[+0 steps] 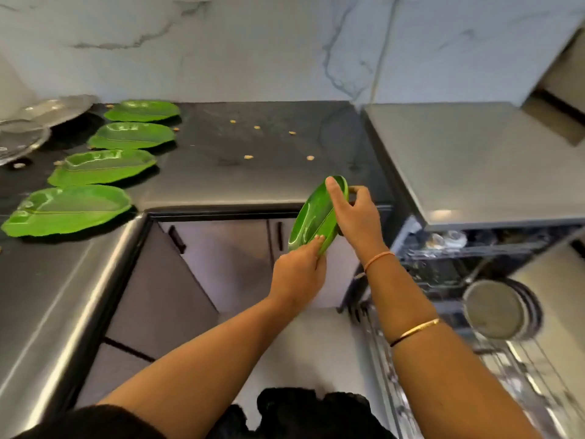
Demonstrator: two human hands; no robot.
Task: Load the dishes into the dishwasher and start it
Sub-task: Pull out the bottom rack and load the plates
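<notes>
Dark clothing (300, 413) at bottom edge of view; both bare forearms reach forward from it. Right forearm carries a gold bangle (418, 329) and, at the wrist, a thin orange band (378, 259).

Lower rack (443, 375) of the open dishwasher (474, 163) is pulled out beside the right arm. Round steel plates (497, 308) stand on edge in it. Upper rack (474, 248) is partly visible; contents too blurred to identify.

Left hand (299, 270): fingers curled on the lower rim of the green leaf plate (311, 217), grasping it. Right hand (354, 213): thumb over the upper rim, fingers behind, also grasping. Plate is held in the air, tilted steeply on edge, in front of the surface (269, 172) corner and just left of the dishwasher. It touches neither.

On the dark surface, left side: row of leaf plates (103, 166), four, lying flat and just apart from one another. Clear glass dishes (22, 137) sit further left. Scattered crumbs (248, 157) lie on the middle of the surface.

Marble wall (253, 42) behind.
</notes>
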